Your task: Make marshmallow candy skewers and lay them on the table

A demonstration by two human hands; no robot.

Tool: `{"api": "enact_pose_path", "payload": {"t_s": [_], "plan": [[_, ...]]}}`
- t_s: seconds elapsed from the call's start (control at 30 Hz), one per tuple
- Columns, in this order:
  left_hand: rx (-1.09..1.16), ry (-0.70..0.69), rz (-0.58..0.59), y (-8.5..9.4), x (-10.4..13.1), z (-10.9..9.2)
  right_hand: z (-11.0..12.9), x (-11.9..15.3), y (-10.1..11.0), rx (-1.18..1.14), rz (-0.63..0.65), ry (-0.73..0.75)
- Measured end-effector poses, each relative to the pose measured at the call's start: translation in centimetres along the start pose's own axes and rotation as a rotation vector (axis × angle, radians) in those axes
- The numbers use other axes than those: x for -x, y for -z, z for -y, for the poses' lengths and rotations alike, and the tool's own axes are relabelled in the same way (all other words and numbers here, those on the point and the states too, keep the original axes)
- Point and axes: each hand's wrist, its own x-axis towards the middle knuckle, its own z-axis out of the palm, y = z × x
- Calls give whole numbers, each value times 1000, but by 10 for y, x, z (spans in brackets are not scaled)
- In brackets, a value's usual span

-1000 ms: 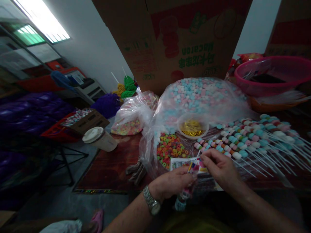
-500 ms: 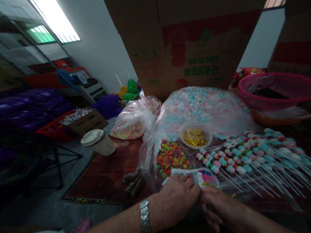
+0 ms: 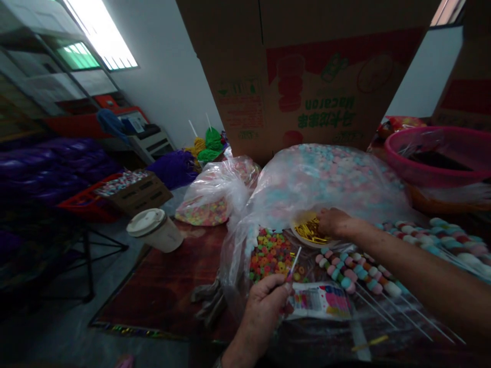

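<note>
The left hand point(image 3: 264, 306) is closed on a white stick point(image 3: 295, 260), pinched between thumb and fingers, its upper end slanting up to the right above the near edge of the cereal rings point(image 3: 270, 250). The right hand point(image 3: 333, 223) reaches over the right rim of the round bowl point(image 3: 313, 246), fingertips down at the gold strips point(image 3: 308, 229); whether they have grasped any, I cannot tell. The bowl sits against the front of the big marshmallow bag point(image 3: 326, 176), with the rings just in front of it on the left and the marshmallow skewers point(image 3: 345, 273) near its front right (a tight fit for fingers on that side). The right forearm passes above the skewers, so room for sideways moves there is narrow. Just right of the left hand lies a printed packet point(image 3: 324, 301), its left end close to the fingers; nearer the front, a single loose gold strip point(image 3: 370, 343) lies on clear plastic. More room is on the left, where a stretch of reddish tabletop point(image 3: 153, 294) runs between the lidded cup point(image 3: 156, 232) and the crumpled grey cloth point(image 3: 209, 299), down to the table's shiny-trimmed front edge. The cup stands near the left edge, and the pink basin point(image 3: 433, 174) bounds the far right.
</note>
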Motion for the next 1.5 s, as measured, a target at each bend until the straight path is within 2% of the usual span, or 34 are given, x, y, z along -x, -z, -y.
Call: {"api": "enact_pose_path", "payload": {"t_s": [0.13, 0.2, 0.27, 0.33, 0.4, 0.5, 0.6, 0.77, 0.83, 0.9, 0.97, 1.03, 1.1, 1.2, 1.27, 1.33, 1.37, 1.43, 1.5], "plan": [[88, 25, -2, 7, -2, 0, -4, 10, 16, -58, 87, 14], [112, 32, 0, 6, -4, 1, 4, 30, 28, -118, 97, 40], [139, 38, 19, -1, -6, 1, 22, 59, 31, -192, 93, 52], [180, 41, 42, -12, -6, 1, 51, 90, 22, -332, 73, 32], [213, 39, 54, -22, -6, 2, 82, 118, 4, -593, 18, -25], [141, -5, 76, -33, -4, 6, 116, 142, -23, -802, -97, -49], [5, -87, 146, -34, 1, 10, 126, 147, -36, -855, -136, -4], [-132, -148, 299, -27, 11, 17, 118, 145, -38, -815, -95, -13], [-121, -159, 304, -26, 14, 20, 120, 148, -43, -769, -97, -13], [-39, -152, 230, -28, 16, 22, 126, 152, -52, -716, -187, -39], [58, -126, 160, -29, 17, 23, 133, 157, -61, -722, -345, -121], [122, -81, 174, -28, 18, 24, 136, 161, -63, -825, -422, -207], [192, 21, 275, -25, 18, 26, 135, 165, -53, -934, -311, -166], [357, 248, 490, -20, 17, 27, 129, 167, -26, -959, -54, 97], [428, 312, 569, -20, 17, 26, 125, 165, -17, -968, 37, 188], [459, 255, 509, -21, 17, 25, 124, 161, -21, -940, -2, 161], [458, 192, 432, -23, 18, 25, 125, 159, -27, -878, -83, 129], [372, 19, 236, -26, 18, 26, 128, 154, -43, -633, -345, 97], [173, -212, -2, -29, 18, 27, 133, 149, -54, -375, -577, 111]]}}
